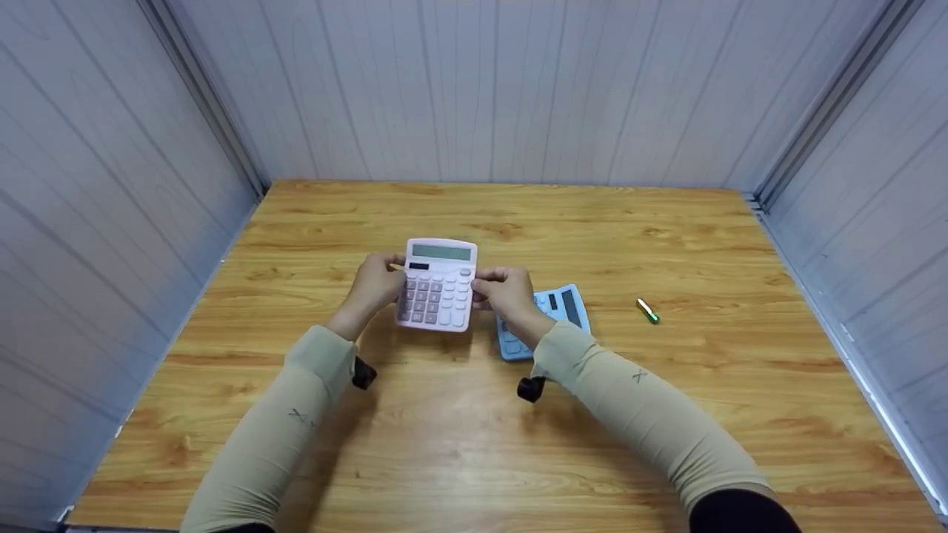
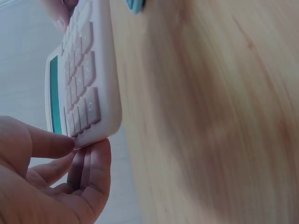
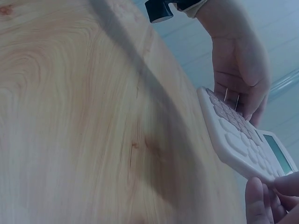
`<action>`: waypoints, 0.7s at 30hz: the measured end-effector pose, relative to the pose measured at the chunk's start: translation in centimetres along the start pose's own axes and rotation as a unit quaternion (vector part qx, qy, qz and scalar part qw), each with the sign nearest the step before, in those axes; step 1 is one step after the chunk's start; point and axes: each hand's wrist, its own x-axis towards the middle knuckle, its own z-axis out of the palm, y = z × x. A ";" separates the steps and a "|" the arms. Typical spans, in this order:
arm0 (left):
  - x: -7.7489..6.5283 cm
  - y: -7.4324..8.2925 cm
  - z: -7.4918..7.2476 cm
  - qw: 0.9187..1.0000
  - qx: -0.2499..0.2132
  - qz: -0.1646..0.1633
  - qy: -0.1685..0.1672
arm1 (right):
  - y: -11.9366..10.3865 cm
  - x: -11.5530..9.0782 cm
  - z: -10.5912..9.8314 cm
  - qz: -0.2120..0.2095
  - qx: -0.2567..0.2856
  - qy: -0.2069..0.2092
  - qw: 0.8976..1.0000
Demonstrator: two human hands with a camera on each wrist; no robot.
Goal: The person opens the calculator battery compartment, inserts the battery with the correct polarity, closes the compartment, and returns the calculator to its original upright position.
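A pale pink calculator (image 1: 437, 285) is held up off the table between both hands, its keys and grey display facing up toward the head camera. My left hand (image 1: 375, 287) pinches its left edge, thumb on the key side and fingers behind, as the left wrist view shows on the hand (image 2: 60, 172). Gripping the opposite edge is my right hand (image 1: 507, 292), also thumb in front; in the right wrist view only its fingertips (image 3: 254, 196) and thumb show. A light blue calculator (image 1: 570, 305) lies on the table, partly hidden beneath the right hand and wrist.
On the wooden table (image 1: 444, 459), right of the blue calculator, lies a small green cylinder with a silvery end, like a battery (image 1: 647, 311). Pale panel walls (image 1: 474, 89) enclose the table at the back and both sides. Black wrist cameras (image 1: 530, 389) hang below the sleeves.
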 end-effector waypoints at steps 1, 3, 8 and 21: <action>0.0 -0.1 -0.1 1.000 0.004 -0.006 -0.003 | 0.1 0.0 0.1 0.005 -0.002 -0.003 1.000; -0.1 -0.4 -0.2 1.000 0.010 -0.021 -0.011 | 0.2 0.1 0.4 0.014 -0.007 -0.008 1.000; 0.0 -1.3 -0.5 0.999 0.024 -0.026 -0.026 | 1.0 0.6 0.9 0.024 -0.032 -0.014 0.999; 0.3 -3.6 -0.5 0.997 0.058 -0.011 -0.042 | 2.8 1.2 2.1 0.035 -0.102 -0.032 0.994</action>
